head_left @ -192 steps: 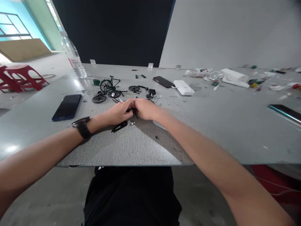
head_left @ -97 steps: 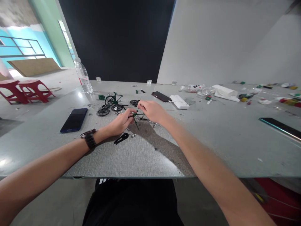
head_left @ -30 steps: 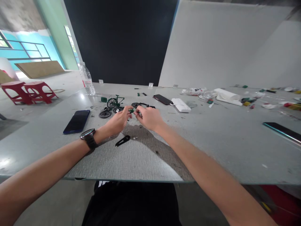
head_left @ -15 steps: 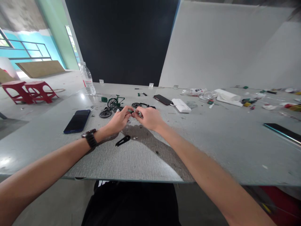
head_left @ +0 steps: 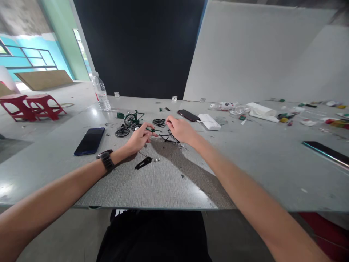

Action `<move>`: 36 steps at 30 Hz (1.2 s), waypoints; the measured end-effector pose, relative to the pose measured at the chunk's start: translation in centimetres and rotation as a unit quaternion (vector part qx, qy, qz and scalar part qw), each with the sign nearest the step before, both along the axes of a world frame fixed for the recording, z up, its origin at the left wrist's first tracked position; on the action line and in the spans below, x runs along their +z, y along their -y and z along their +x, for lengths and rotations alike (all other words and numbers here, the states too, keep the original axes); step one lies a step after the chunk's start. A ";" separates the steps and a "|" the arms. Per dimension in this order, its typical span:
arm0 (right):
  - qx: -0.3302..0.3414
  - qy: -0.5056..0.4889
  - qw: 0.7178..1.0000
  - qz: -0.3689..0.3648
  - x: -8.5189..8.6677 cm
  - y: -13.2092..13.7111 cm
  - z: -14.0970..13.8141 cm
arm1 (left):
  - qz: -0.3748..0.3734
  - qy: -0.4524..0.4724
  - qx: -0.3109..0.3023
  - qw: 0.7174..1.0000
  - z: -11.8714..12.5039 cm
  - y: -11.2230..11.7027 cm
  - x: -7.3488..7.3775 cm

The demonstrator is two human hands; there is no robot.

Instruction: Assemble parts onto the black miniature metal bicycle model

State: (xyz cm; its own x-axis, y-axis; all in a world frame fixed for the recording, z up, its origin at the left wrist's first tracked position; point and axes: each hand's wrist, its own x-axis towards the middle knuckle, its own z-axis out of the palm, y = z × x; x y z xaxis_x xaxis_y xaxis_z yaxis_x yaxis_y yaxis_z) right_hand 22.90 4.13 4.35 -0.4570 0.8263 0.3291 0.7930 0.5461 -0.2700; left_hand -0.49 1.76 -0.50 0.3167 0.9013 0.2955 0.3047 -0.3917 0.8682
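My left hand (head_left: 140, 138) is closed on a small green bicycle part (head_left: 156, 130), a thin piece that sticks out past the fingertips to the right. My right hand (head_left: 181, 129) is raised a little to the right of it, fingers pinched together; what they hold, if anything, is too small to make out. Just below that hand lies a small black bicycle frame (head_left: 169, 138). Behind the hands is a model wheel (head_left: 158, 122), and a partly built green model bicycle (head_left: 133, 118) stands to the left. Another loose wheel (head_left: 122, 131) rests beside my left hand.
A black flat part (head_left: 143, 163) lies nearer me. Phones (head_left: 89, 141) (head_left: 188, 115), a white power bank (head_left: 209, 122) and a water bottle (head_left: 100, 92) stand around the work spot. Plastic packaging (head_left: 229, 106) and a white paper roll (head_left: 261, 110) lie at the right.
My hands were together at the green part and have come apart. My right hand has moved right and slightly up, uncovering the black frame. My left hand stays with the green part.
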 end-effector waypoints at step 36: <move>0.199 0.054 0.975 -0.080 -2.3 5.1 -3.7 | -0.062 0.159 0.021 0.985 0.3 -0.7 -0.1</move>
